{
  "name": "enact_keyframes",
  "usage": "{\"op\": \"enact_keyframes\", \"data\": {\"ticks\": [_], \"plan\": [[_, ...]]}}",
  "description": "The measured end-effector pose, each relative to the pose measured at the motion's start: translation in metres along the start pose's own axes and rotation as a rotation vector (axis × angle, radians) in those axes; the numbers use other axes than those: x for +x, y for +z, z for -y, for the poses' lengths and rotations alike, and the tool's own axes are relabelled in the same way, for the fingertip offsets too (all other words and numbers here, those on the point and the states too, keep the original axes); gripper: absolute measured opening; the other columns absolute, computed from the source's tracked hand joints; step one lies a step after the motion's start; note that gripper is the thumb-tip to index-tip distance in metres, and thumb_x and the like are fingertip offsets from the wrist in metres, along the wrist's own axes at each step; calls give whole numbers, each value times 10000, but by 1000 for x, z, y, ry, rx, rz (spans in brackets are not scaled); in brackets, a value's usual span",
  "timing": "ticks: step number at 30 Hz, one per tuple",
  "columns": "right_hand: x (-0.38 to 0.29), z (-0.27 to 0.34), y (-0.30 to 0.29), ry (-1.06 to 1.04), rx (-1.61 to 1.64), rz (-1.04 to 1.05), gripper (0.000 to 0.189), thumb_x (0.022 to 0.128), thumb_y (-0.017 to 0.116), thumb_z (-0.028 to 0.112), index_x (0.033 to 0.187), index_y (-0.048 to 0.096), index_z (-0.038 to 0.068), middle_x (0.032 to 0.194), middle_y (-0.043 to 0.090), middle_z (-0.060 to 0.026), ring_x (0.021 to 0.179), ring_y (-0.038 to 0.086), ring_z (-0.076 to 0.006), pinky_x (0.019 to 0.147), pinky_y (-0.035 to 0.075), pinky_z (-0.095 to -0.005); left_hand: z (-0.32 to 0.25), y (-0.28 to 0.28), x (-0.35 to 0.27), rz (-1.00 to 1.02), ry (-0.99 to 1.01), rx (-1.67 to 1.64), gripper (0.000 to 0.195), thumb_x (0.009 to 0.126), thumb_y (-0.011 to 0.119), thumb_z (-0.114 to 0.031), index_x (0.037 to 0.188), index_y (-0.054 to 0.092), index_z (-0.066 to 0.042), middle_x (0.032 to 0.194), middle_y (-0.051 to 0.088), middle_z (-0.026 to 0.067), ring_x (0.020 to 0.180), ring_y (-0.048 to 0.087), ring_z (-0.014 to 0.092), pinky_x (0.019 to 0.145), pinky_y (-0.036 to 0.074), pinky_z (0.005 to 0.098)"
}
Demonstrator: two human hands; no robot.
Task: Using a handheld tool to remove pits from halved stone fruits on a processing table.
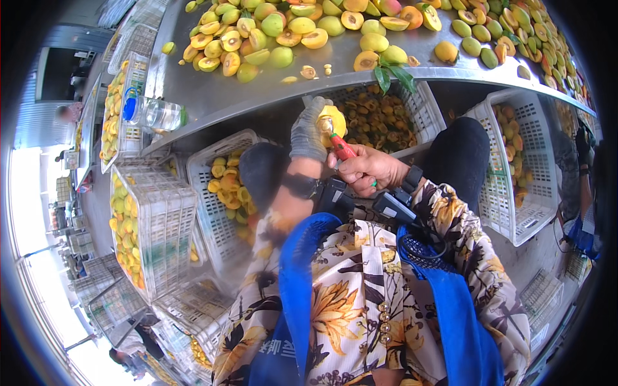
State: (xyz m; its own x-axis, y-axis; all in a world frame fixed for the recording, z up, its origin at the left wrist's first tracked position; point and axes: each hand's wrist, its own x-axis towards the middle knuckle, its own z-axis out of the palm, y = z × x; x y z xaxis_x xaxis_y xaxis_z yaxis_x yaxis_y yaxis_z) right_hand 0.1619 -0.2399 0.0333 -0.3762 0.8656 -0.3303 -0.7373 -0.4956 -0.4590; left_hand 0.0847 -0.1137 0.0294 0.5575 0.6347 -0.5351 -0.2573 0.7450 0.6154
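Observation:
My left hand [309, 129], in a grey knitted glove, holds a halved yellow stone fruit [339, 117] with its cut side towards my right hand. My bare right hand [374, 169] is closed around the red handle [343, 147] of a small hand tool. The tool's tip reaches the middle of the fruit, at the pit; its blade is mostly hidden. Both hands are over my lap, just in front of the metal table [212, 96]. Beneath them, a white plastic crate [427, 113] contains many cut fruit pieces [376, 118].
Whole and halved fruit [270, 29] lie heaped on the table, with leaves [393, 77] at its edge. Fruit crates stand at my left [203, 173] and right [528, 169]. A stacked crate [166, 217] and a blue-capped water bottle [157, 113] are further left. A co-worker's arm [585, 188] shows far right.

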Motion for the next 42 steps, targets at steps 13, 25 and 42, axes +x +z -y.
{"op": "enact_keyframes", "data": {"ticks": [13,25,42], "plan": [[8,-3,-2,47,104,43,125,819,491,49,932,443,73,528,337,33,335,277,-32,301,239,-199,-10,-15,13,241,-265,189,307,743,633,-326,881,562,-60,707,581,92,581,571,217,517,493,314],[10,-8,-48,-524,-1390,-908,203,721,607,142,835,513,2,671,568,-168,584,600,-260,527,454,-338,-64,-57,0,-145,211,170,383,786,538,-477,937,539,-126,763,608,101,553,602,243,337,370,257],[14,8,-28,-568,-1255,-759,371,727,655,159,1036,499,26,698,581,-190,649,588,-343,595,471,-354,-168,-104,-46,-537,466,1777,409,726,644,-352,1031,603,-83,935,629,140,874,602,256,776,453,339]]}}
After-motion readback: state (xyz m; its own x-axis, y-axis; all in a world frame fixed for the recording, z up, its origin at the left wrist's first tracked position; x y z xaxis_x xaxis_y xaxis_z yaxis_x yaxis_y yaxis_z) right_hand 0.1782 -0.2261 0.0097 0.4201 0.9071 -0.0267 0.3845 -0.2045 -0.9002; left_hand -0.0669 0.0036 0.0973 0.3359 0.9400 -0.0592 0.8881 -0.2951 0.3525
